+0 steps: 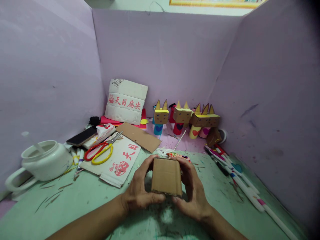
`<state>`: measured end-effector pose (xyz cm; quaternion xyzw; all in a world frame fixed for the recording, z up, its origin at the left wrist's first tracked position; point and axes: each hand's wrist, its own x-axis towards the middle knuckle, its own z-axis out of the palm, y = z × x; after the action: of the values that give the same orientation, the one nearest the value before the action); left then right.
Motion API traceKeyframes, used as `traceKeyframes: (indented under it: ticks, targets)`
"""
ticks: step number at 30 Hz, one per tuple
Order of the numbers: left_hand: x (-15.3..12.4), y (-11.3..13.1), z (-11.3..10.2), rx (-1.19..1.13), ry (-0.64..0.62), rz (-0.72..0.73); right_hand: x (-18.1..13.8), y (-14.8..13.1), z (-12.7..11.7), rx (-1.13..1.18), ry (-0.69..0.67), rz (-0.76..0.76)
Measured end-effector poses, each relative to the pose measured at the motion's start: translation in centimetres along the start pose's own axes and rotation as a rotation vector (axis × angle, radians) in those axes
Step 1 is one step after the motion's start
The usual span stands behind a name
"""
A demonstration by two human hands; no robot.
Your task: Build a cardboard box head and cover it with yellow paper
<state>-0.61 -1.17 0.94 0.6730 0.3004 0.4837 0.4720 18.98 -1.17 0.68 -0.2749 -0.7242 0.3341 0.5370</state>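
Cardboard, plain and brown, the box [166, 181] sits low over the green table [75, 206], clasped between the left hand [137, 193] and right hand [193, 196] — both curled round its sides — with no ears or face yet, unlike the finished eared figures [183, 117] by the back wall.

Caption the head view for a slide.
Left hand and right hand grip a cardboard box over the green table; scissors, cardboard figures beyond.

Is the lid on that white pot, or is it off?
Off. The white pot has an open top: its rim and inside wall show, and a pale stick pokes out of it.
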Motion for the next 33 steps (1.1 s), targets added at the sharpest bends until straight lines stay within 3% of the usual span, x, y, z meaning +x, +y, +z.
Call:
traceKeyframes:
  ticks: [33]
  targets:
    - [0.4, 0.06, -0.06, 0.003, 0.01, -0.01, 0.24, 0.35, -0.23, -0.032, -0.001, 0.016]
